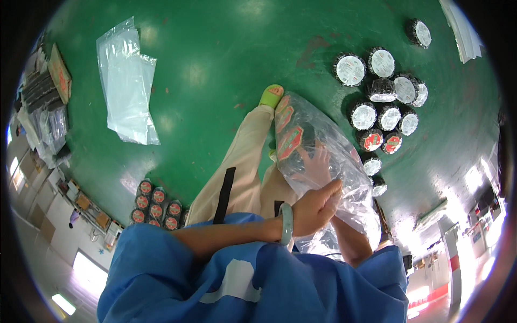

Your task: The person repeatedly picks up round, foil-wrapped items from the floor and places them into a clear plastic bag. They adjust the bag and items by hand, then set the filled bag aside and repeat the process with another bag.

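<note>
My left hand point(319, 208), with a pale bangle point(286, 224) on its wrist, grips the gathered edge of a large clear plastic bag point(343, 149). My right forearm passes into that bag, and through the film my right hand point(317, 163) shows with its fingers spread. Beyond the fingertips, inside the bag, are dark round packs with red octagonal labels point(291, 142); they stand along its left side. The bag leans in front of my right leg, near a foot in a green slipper point(270, 96). The bag's folds partly blur what is inside.
Round black-wrapped packs point(363, 116), several with whitish ends, lie right of the bag on the green floor point(202, 48). Flat clear plastic bags point(127, 84) lie at left. Bagged, red-labelled packs point(155, 206) stand near my left side. Stacked goods and a carton point(60, 74) are at far left.
</note>
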The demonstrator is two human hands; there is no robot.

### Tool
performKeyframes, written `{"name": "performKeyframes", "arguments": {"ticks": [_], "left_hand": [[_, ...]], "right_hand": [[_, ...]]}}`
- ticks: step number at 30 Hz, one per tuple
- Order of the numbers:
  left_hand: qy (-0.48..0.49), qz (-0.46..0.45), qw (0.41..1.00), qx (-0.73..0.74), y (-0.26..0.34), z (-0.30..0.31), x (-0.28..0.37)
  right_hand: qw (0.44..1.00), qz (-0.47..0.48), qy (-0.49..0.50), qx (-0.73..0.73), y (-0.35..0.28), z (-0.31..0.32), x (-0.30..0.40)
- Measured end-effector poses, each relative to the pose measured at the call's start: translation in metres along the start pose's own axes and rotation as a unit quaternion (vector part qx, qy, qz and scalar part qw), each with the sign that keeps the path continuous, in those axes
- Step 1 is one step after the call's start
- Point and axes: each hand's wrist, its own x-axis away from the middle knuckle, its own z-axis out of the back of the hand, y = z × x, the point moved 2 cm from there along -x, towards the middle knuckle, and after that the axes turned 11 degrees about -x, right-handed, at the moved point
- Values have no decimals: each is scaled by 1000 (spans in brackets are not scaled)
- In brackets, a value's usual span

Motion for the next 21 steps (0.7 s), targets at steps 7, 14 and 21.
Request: {"name": "performKeyframes", "arguments": {"ticks": [7,14,21], "left_hand": [[-150,26,978,-144,34,31,-4],[-200,-301,677,-642,163,-23,-104],[-371,-264,426,-781,-8,-227,-137]], "right_hand": [[971,-9,151,-184,-21,-25,1],[882,53,91,-460,-46,67,143],[898,-25,220,-381,-94,-88,177]]}}
